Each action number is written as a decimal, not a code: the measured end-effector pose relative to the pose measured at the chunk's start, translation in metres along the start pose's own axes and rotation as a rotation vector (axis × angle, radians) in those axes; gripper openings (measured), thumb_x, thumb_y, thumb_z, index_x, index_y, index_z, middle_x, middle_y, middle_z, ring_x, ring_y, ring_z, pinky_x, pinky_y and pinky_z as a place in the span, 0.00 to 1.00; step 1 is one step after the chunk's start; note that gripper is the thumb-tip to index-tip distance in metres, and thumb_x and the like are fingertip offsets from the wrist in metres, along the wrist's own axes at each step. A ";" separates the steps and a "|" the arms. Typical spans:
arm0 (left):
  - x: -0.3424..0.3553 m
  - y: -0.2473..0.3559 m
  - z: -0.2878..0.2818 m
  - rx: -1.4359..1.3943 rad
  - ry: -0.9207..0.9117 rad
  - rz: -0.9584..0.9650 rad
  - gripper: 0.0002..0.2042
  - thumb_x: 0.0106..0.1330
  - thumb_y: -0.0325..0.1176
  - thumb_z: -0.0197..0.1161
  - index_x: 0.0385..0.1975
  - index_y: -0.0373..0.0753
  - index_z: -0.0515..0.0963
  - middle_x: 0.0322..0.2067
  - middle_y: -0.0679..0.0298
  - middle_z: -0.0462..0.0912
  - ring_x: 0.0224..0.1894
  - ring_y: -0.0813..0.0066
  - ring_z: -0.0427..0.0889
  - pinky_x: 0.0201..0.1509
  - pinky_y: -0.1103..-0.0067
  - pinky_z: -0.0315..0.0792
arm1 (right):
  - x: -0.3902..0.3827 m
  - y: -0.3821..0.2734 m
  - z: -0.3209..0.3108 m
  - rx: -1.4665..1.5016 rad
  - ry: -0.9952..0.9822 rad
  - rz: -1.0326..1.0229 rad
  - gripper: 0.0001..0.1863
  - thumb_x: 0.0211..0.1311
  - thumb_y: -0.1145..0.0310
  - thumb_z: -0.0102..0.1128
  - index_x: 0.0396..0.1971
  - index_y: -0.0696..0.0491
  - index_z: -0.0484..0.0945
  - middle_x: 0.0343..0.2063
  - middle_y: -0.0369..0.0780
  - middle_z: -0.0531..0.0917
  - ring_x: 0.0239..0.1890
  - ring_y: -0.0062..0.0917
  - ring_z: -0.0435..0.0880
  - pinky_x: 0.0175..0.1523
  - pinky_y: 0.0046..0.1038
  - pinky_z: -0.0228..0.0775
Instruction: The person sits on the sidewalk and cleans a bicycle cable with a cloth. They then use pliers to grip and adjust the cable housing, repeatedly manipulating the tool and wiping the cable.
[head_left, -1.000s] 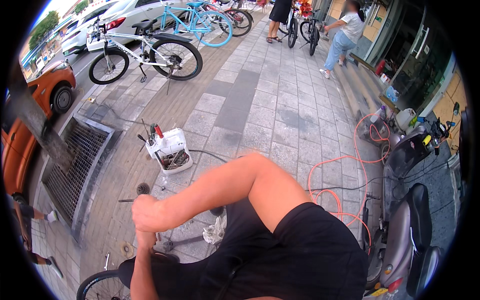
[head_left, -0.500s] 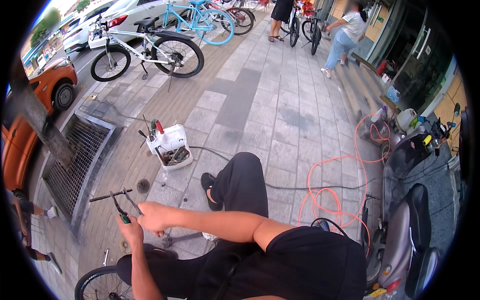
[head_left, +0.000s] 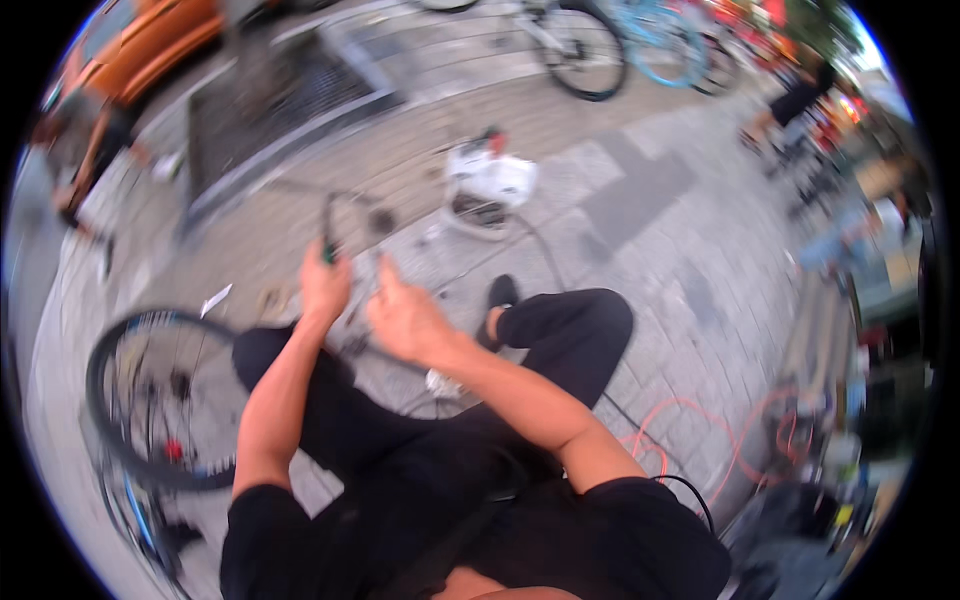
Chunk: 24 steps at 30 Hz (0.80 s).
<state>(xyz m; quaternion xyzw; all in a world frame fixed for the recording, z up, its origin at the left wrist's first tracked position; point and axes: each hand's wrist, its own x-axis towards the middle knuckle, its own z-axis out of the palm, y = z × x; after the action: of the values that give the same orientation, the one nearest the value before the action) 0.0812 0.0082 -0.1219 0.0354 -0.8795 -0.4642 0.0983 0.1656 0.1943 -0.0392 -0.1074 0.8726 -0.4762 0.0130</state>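
Note:
My left hand (head_left: 326, 285) is closed around a tool with a green handle (head_left: 328, 252). Its dark shaft points away from me, and a thin bar seems to run off to the right at the far end, though blur hides its exact kind. Just to the right, apart from it, my right hand (head_left: 405, 318) has a finger stretched forward; the other fingers are smeared, and I make out nothing held there. Both hands are above the paving between my bent knees. A bicycle wheel (head_left: 98, 400) with a black tyre lies at the left beside my knee.
Ahead stands a white tool container (head_left: 490, 185) holding several tools. A dark cable crosses the paving near my shoe (head_left: 503, 292). An orange hose (head_left: 735, 455) loops at the right. Parked bicycles (head_left: 590, 65) stand beyond, a framed grate (head_left: 290, 100) at far left, and people (head_left: 95, 160) nearby.
My view has swung left, bringing more of the wheel into sight. My hands have come apart; the right, earlier closed at the tool's other arm, now shows an outstretched finger.

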 end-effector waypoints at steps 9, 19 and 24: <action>-0.023 0.041 -0.016 -0.294 -0.266 -0.036 0.11 0.66 0.33 0.67 0.43 0.36 0.79 0.30 0.68 0.81 0.34 0.79 0.78 0.40 0.74 0.74 | 0.052 0.105 0.018 -0.446 0.290 -0.340 0.33 0.61 0.75 0.58 0.66 0.59 0.59 0.31 0.53 0.82 0.32 0.53 0.83 0.39 0.54 0.74; -0.048 0.028 -0.015 -0.175 -0.686 -0.033 0.12 0.62 0.33 0.65 0.41 0.33 0.78 0.32 0.53 0.82 0.37 0.64 0.83 0.46 0.69 0.76 | 0.153 0.108 -0.129 -0.879 0.143 -0.665 0.19 0.56 0.77 0.61 0.50 0.51 0.79 0.36 0.43 0.83 0.41 0.42 0.81 0.47 0.42 0.72; -0.036 0.016 -0.012 -0.207 -0.599 -0.115 0.13 0.62 0.32 0.65 0.43 0.34 0.78 0.34 0.55 0.82 0.38 0.66 0.81 0.46 0.70 0.76 | 0.162 0.034 -0.171 -1.308 -0.044 -0.674 0.06 0.55 0.68 0.66 0.33 0.47 0.86 0.30 0.36 0.85 0.40 0.35 0.81 0.46 0.36 0.68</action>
<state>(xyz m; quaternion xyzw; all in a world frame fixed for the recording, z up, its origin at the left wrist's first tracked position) 0.1197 0.0129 -0.1067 -0.0632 -0.8141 -0.5458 -0.1882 -0.0203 0.3218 0.0385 -0.3653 0.8974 0.1660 -0.1835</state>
